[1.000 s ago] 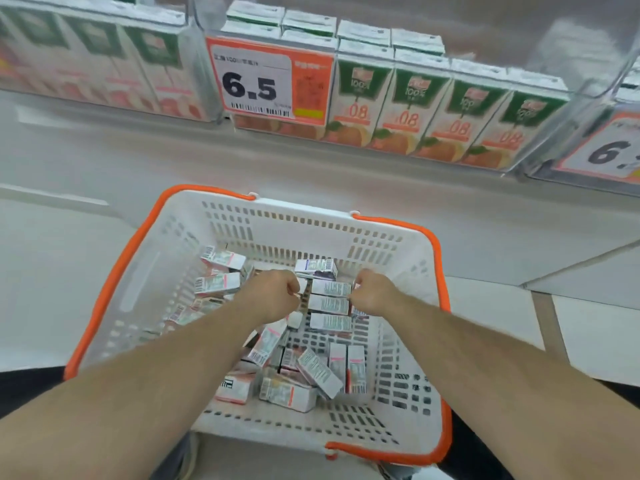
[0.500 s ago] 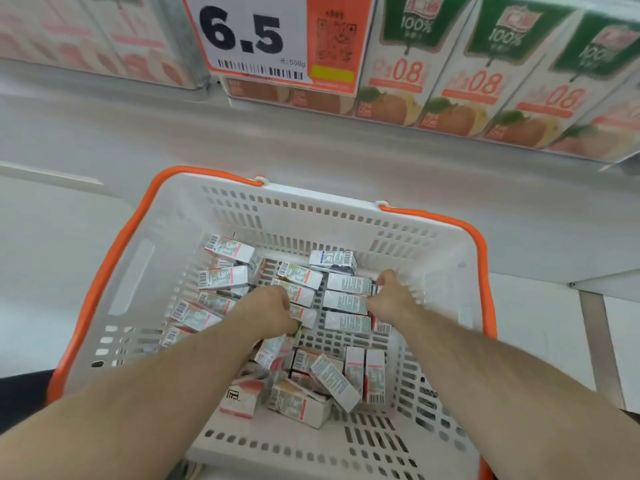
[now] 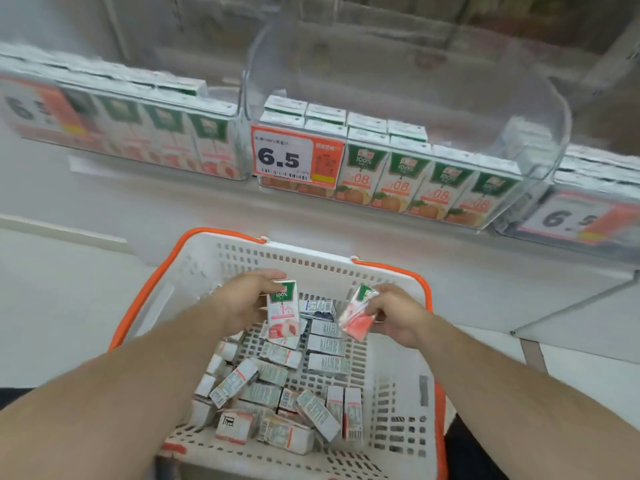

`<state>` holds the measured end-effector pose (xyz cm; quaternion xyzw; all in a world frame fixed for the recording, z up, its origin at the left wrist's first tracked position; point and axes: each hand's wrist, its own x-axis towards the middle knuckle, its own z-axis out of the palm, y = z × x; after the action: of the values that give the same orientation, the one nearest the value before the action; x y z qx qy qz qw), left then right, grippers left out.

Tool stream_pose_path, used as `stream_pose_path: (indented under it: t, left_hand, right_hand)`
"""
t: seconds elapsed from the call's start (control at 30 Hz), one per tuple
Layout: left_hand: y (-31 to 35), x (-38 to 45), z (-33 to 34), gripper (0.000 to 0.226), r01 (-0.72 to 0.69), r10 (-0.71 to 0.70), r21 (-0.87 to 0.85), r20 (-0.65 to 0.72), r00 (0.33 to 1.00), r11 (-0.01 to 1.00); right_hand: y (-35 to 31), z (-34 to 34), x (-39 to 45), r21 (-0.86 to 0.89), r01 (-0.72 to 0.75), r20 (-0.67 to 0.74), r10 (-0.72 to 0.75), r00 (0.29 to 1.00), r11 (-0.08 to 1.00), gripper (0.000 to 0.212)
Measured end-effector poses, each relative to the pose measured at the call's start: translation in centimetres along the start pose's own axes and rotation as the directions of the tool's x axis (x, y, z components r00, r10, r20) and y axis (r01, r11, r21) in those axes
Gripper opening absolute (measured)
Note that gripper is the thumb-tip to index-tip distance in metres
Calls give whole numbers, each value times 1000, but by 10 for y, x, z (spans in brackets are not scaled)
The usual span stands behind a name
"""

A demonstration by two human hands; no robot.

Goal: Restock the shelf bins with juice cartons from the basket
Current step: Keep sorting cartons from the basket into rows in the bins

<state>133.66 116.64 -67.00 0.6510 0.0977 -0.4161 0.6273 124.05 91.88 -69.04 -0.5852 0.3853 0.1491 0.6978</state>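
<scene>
A white basket (image 3: 401, 403) with an orange rim holds several small juice cartons (image 3: 277, 393) lying in a heap. My left hand (image 3: 242, 301) grips a peach juice carton (image 3: 283, 311) upright above the heap. My right hand (image 3: 394, 315) pinches a second peach carton (image 3: 356, 315), tilted, above the basket's right side. Beyond the basket, on the shelf, a clear bin of peach cartons (image 3: 194, 147) stands at the left. A clear bin of orange cartons (image 3: 426, 188) stands in the middle.
A 6.5 price tag (image 3: 282, 157) hangs on the middle bin's front. A third bin (image 3: 595, 209) with its own price tag sits at the far right. The grey shelf ledge (image 3: 207, 206) runs between the bins and the basket. Pale floor lies on both sides.
Both hands have come up out of the heap, each now holding a peach carton. The view has tilted up, showing more of the shelf bins.
</scene>
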Motion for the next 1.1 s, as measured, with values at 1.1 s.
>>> stream_pose_path:
  t: [1.1]
  left_hand:
    - [149, -132, -45, 54, -702, 450, 442, 550, 704, 559]
  right_hand:
    - [-162, 132, -175, -32, 700, 472, -607, 640, 713, 78]
